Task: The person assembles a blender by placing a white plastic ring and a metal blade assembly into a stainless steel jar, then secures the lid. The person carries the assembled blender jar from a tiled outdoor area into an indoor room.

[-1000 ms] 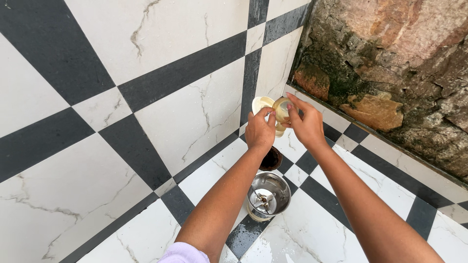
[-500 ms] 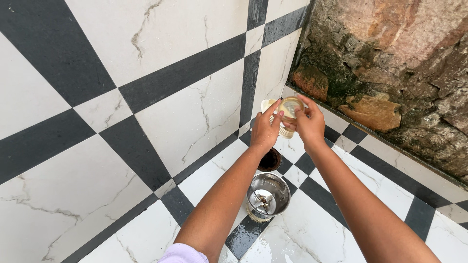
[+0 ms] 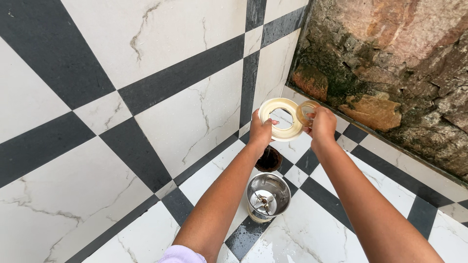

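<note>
Head cam: left hand (image 3: pixel 262 130) pinches cream ring lid (image 3: pixel 281 119) at its rim, right hand (image 3: pixel 322 124) pinches small clear cap (image 3: pixel 306 111); steel blender jar (image 3: pixel 267 196) on tile floor (image 3: pixel 185 112) below.

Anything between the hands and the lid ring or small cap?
Nothing visible. The left hand already holds the cream lid ring by its edge, and the right hand holds the small clear cap beside it.

Hands raised over the jar, near the foot of the wall.

I see the left hand (image 3: pixel 261 131) gripping a ring-shaped lid (image 3: pixel 281 119), with the right hand (image 3: pixel 322 124) just beside it on a small round cap (image 3: pixel 306 111). Below them a floor drain (image 3: pixel 268 159) sits just behind the blender jar (image 3: pixel 266 196) standing on the floor (image 3: pixel 146 126); the stone wall (image 3: pixel 390 73) rises to the right.
</note>
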